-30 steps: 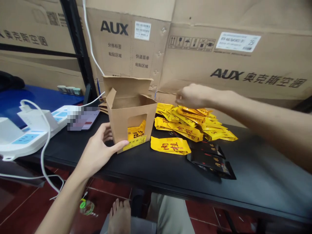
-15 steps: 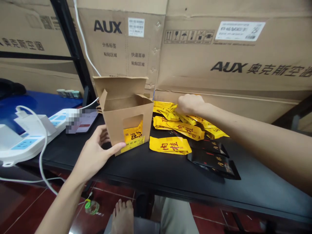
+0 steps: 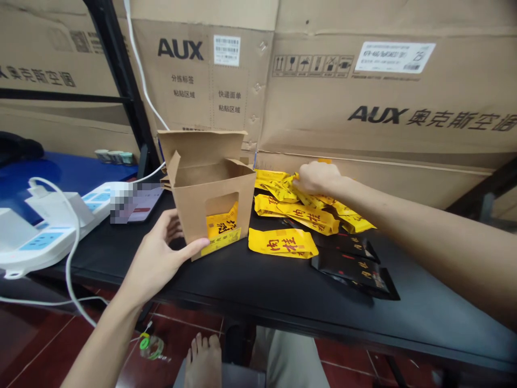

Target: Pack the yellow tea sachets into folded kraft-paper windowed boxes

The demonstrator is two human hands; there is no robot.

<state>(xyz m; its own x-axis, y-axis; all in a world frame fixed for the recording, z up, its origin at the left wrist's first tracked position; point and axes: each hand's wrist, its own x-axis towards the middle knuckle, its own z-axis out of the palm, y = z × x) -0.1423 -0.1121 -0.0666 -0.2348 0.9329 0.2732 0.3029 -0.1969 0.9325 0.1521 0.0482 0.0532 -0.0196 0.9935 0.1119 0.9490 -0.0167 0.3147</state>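
Note:
My left hand (image 3: 163,256) grips the lower left of a brown paper box (image 3: 191,210), thumb on its front and fingers round the side. The box stands upright with its top flap raised, and a yellow packet (image 3: 222,223) shows through its front window. My right hand (image 3: 317,177) is closed on a yellow packet at the back of a pile of yellow packets (image 3: 297,213); the fingertips are mostly hidden. One yellow packet (image 3: 283,242) lies alone in front of the pile. Several black packets (image 3: 355,268) lie to its right.
A white power strip (image 3: 52,242) with plugs and cables sits on the left of the black table (image 3: 242,288). Beside it lies a phone (image 3: 141,205). Large cardboard cartons (image 3: 315,118) stand behind, with a black metal frame (image 3: 121,81) at left. A bottle (image 3: 152,346) is on the floor.
My right hand has shifted very slightly at the back of the pile, still closed. The left hand keeps its hold on the box, which stays in place. The view has tilted a little.

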